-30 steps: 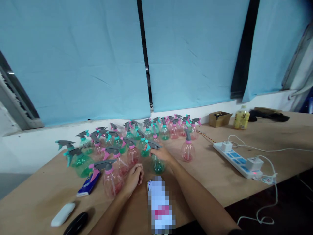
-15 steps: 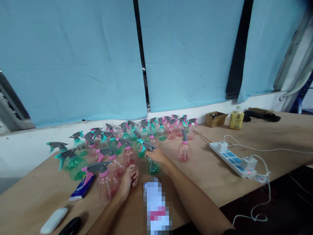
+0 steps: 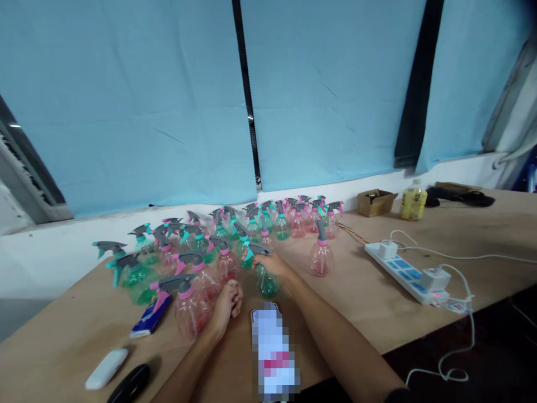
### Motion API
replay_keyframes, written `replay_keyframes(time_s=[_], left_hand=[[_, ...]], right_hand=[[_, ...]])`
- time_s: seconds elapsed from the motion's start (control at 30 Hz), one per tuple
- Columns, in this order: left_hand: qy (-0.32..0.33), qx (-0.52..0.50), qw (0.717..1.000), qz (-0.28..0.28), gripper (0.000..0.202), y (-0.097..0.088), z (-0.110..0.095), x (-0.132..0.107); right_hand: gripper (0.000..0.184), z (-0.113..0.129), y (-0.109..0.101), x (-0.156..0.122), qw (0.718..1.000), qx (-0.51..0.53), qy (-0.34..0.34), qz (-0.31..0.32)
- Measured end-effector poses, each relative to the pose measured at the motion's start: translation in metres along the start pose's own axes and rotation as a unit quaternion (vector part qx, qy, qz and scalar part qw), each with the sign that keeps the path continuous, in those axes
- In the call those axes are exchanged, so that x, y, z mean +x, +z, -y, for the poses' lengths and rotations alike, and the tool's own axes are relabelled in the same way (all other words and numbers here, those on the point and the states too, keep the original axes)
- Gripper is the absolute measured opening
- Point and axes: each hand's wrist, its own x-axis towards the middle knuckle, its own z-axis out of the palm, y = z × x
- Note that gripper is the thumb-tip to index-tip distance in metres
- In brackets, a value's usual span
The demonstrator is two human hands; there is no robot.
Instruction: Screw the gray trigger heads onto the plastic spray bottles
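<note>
Several small spray bottles, green and pink with grey triggers, crowd the far left of the wooden table (image 3: 356,302). My right hand (image 3: 274,263) is wrapped round the neck of a green spray bottle (image 3: 265,279) at the front of the group. My left hand (image 3: 229,302) rests on the table with its fingers curled, touching a pink spray bottle (image 3: 189,307) at the near left. One pink bottle (image 3: 321,254) stands apart to the right.
A phone (image 3: 274,350) lies between my forearms. A blue packet (image 3: 151,315), a white case (image 3: 107,368) and a black case (image 3: 130,383) lie near left. A white power strip (image 3: 409,274) with chargers and cables sits right. A cardboard box (image 3: 375,202) and yellow drink bottle (image 3: 413,200) stand far right.
The view has swayed a little left and back. My left hand's fingers have loosened slightly beside the pink bottle. My right hand has stayed on the green bottle.
</note>
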Motion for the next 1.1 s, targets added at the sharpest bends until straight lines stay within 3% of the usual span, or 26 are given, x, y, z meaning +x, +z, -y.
replay_keyframes(time_s=[0.23,0.4,0.7,0.87,1.1], left_hand=[[0.009,0.021,1.000,0.008,0.045,-0.001,0.002,0.001],[0.027,0.036,0.999,0.002,0.042,0.001,0.002,0.002],[0.044,0.075,0.996,-0.002,0.033,-0.001,0.008,0.006],[0.043,0.081,0.996,0.005,0.028,0.002,0.002,0.001],[0.021,0.072,0.997,0.013,0.023,0.007,-0.004,-0.003]], right_hand=[[0.019,-0.001,0.003,-0.002,0.998,0.001,0.019,-0.056],[0.024,0.007,0.001,-0.004,0.999,-0.011,-0.014,-0.039],[0.018,0.004,0.001,-0.003,0.999,-0.003,0.021,-0.043],[0.023,0.009,-0.001,-0.004,1.000,-0.013,-0.005,-0.027],[0.013,0.000,0.000,-0.001,0.999,0.004,0.032,-0.039]])
